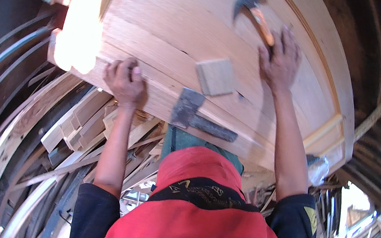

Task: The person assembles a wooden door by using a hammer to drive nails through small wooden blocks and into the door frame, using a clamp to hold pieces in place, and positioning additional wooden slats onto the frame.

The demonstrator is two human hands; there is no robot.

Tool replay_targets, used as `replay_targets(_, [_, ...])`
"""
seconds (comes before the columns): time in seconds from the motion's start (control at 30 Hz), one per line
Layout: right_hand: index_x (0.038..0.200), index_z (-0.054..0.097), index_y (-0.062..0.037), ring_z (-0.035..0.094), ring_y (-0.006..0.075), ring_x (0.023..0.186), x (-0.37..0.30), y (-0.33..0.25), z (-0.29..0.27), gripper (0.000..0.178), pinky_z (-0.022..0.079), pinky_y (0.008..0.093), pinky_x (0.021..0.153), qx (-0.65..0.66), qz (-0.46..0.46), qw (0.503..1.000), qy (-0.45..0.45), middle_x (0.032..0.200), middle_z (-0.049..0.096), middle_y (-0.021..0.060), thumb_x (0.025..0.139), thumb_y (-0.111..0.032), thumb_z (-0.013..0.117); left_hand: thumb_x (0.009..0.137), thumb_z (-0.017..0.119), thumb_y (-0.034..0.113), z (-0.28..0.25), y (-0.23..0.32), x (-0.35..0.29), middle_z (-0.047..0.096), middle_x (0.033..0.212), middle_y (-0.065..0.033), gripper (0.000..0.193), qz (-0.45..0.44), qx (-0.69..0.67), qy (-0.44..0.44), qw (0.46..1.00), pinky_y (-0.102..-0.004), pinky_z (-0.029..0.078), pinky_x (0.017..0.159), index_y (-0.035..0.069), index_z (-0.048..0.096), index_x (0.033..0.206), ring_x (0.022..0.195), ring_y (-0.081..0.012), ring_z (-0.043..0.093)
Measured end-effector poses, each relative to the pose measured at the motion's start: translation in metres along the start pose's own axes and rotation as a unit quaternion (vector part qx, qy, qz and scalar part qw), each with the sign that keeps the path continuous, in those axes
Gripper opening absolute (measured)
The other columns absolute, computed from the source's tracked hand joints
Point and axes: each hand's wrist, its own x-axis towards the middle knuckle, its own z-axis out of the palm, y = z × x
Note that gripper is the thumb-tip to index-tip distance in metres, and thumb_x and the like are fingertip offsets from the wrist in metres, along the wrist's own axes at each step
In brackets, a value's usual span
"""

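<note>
Pale, grained wood forms the broad panel (pixel 166 20), whose flat face seems to serve as rest for the square block (pixel 215 77) and dark hatchet (pixel 194 119). The left hand (pixel 125 83) curls at the panel's near edge, perhaps for steadiness — whether gripping, I cannot tell. Above the block, the right hand (pixel 281 66) flanks the claw hammer (pixel 256 16) handle — clamped or loose, also unclear.

Left hand (pixel 125 81) curled, right hand (pixel 278 65) farther forward, fingers (pixel 290 44) extended, forearms (pixel 114 152) bare
</note>
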Motion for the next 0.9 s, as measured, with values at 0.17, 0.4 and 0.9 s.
replay_targets(0.17, [0.136, 0.055, -0.0188, 0.037, 0.0272, 0.141, -0.004, 0.003, 0.003, 0.047, 0.026, 0.0522, 0.114, -0.005, 0.019, 1.0, 0.024, 0.15, 0.044, 0.0101, 0.096, -0.045, 0.051, 0.091, 0.06, 0.031, 0.001, 0.001, -0.002, 0.068, 0.098, -0.0053, 0.026, -0.001, 0.021, -0.006, 1.0, -0.0477, 0.034, 0.102, 0.012, 0.069, 0.106, 0.107, -0.0282, 0.053])
replay_targets(0.4, [0.13, 0.06, -0.0166, 0.041, 0.0265, 0.138, -0.015, 0.018, 0.013, 0.042, 0.031, 0.0565, 0.111, 0.063, 0.02, 0.994, 0.088, 0.146, 0.048, 0.0091, 0.096, -0.04, 0.05, 0.092, 0.065, 0.022, 0.021, -0.006, -0.012, 0.067, 0.104, -0.0213, 0.034, -0.025, -0.071, -0.016, 0.997, -0.0429, 0.052, 0.086, -0.004, 0.063, 0.114, 0.098, -0.03, 0.064])
replay_targets(0.9, [0.121, 0.062, -0.0098, 0.066, 0.0358, 0.093, -0.409, 0.095, -0.056, 0.035, 0.052, 0.0491, 0.079, 0.315, 0.387, 0.865, 0.058, 0.105, 0.068, 0.0158, 0.095, -0.032, 0.055, 0.091, 0.057, 0.048, -0.015, 0.219, -0.184, 0.044, 0.147, -0.0147, 0.063, 0.354, 0.08, -0.263, 0.894, -0.0563, 0.009, 0.118, 0.012, 0.048, 0.142, 0.142, -0.0327, 0.032])
